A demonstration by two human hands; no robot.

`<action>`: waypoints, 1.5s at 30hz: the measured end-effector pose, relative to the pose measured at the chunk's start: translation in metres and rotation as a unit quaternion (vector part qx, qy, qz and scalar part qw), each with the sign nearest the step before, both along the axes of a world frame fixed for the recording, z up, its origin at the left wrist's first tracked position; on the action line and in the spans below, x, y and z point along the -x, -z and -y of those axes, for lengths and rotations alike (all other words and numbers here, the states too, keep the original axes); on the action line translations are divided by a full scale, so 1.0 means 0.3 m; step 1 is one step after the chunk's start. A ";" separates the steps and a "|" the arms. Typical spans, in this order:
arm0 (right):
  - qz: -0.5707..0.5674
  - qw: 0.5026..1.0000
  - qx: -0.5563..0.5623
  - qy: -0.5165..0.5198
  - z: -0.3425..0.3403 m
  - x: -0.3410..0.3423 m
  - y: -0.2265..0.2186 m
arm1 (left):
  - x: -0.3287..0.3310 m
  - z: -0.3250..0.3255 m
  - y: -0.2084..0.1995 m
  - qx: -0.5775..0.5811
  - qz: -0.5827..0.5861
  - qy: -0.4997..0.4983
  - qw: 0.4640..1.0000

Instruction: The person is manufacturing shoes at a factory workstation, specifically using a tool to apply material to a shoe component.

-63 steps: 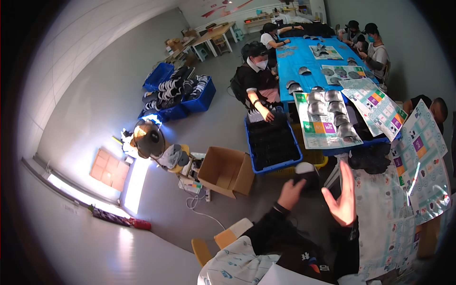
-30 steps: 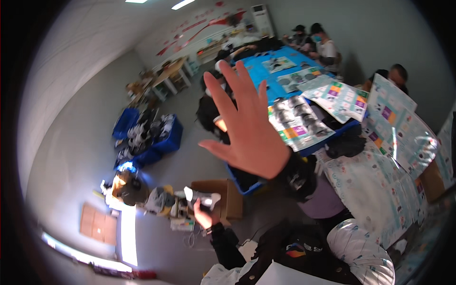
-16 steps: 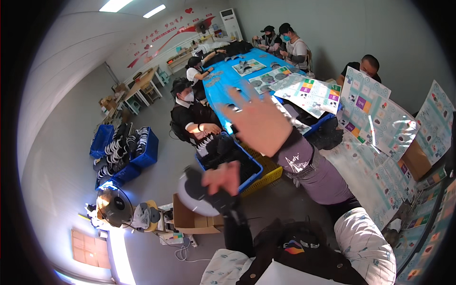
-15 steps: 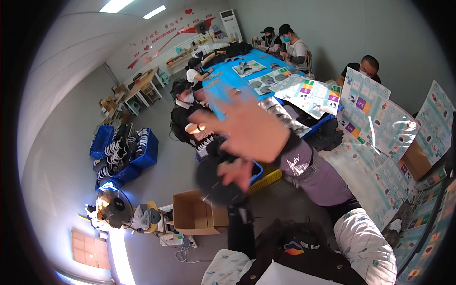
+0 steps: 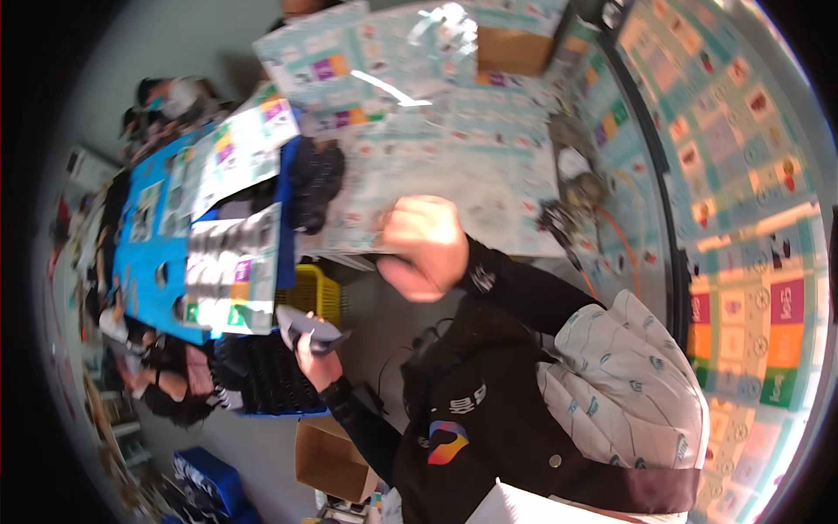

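Note:
My left hand [image 5: 319, 365] grips a dark grey curved piece [image 5: 312, 330] with a smooth outer face, beside a blue crate [image 5: 301, 412] of black ridged pieces. My right hand [image 5: 425, 246] is raised in front of a table covered with printed sheets [image 5: 489, 196]. Its fingers look curled in, though motion smears them; whatever they may hold is hidden.
A yellow basket [image 5: 316, 295] stands under the blue-covered table [image 5: 140, 284], where sheets and grey pieces lie. Black pieces [image 5: 316, 188] sit at its edge. An open cardboard box [image 5: 332, 458] is below my left arm. Co-workers [image 5: 170, 371] sit along the table.
My view has turned right, toward the sheet-covered table. My right hand, spread open before, is now curled. My left hand now shows holding the dark grey curved piece near the crate.

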State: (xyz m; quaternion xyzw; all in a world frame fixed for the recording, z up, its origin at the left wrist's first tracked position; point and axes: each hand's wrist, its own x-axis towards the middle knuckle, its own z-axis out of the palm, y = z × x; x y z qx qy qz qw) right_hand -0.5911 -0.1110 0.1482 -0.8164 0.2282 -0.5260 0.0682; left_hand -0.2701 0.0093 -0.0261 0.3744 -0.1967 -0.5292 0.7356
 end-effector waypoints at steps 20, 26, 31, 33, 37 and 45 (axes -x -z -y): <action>-0.351 0.687 -0.444 0.457 -0.020 1.274 1.254 | 1.398 0.864 0.681 -0.088 0.733 0.363 0.568; -0.315 0.681 -0.494 0.439 0.018 1.329 1.311 | 1.425 0.902 0.729 -0.093 0.697 0.386 0.597; -0.029 0.719 -0.584 0.376 -0.021 1.298 1.131 | 1.337 0.888 0.695 -0.133 0.644 0.389 0.645; 0.009 0.675 -0.651 0.347 0.008 1.227 0.962 | 1.324 0.876 0.701 -0.113 0.636 0.383 0.660; 0.147 0.605 -0.763 0.172 0.080 1.124 0.882 | 1.318 0.896 0.729 -0.102 0.628 0.398 0.661; -0.044 0.712 -0.664 0.224 0.177 1.023 0.847 | 1.289 0.938 0.807 -0.119 0.607 0.432 0.656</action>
